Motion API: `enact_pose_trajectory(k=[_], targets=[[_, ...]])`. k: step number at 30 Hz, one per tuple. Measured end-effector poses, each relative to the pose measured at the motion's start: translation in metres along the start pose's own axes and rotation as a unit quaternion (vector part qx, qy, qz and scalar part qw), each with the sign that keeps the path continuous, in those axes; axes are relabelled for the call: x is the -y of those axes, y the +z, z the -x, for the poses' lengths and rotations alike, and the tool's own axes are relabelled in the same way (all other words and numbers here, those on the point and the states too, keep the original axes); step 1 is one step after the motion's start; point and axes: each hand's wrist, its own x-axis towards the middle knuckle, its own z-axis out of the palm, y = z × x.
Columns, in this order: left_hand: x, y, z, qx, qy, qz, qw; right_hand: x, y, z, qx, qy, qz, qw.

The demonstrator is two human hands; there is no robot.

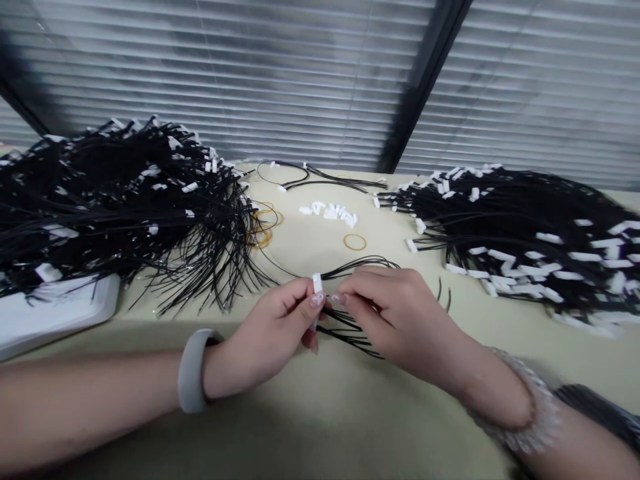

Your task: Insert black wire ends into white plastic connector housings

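My left hand (280, 317) is closed on a white plastic connector (317, 283), pinched upright between thumb and fingers. Several black wires (353, 321) run out of the connector to the right, passing beside and under my right hand (400, 313). The thumb and forefinger of that hand are pinched together just right of the connector, around what looks like the end of a thin black wire. My fingers hide most of that wire and the lower part of the connector.
A large heap of black wires (150, 193) lies left, partly over a white tray (55, 317). Another bundle with white connectors (530, 227) lies right. Loose white connectors (333, 212), a yellow rubber band (355, 242) and a few wires sit beyond my hands, before window blinds (300, 80).
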Motion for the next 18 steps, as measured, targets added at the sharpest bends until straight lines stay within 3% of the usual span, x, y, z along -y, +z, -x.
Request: enact_pose_trajectory(k=[6,8,13,18], targets=[[-0.001,0.000,-0.002,-0.043,-0.022,0.061,0.997,-0.009,-0.019,0.002,-0.157,-0.053,0.084,0.983],[-0.001,0.001,-0.002,-0.057,-0.025,0.074,0.995,-0.007,-0.025,0.003,-0.163,-0.081,0.099,0.978],[0.002,0.002,-0.003,-0.075,-0.007,0.059,0.995,-0.002,-0.024,0.007,0.072,-0.065,0.076,0.992],[0.004,0.000,-0.002,-0.075,0.000,0.014,0.997,-0.003,-0.011,0.007,0.161,-0.023,0.092,0.982]])
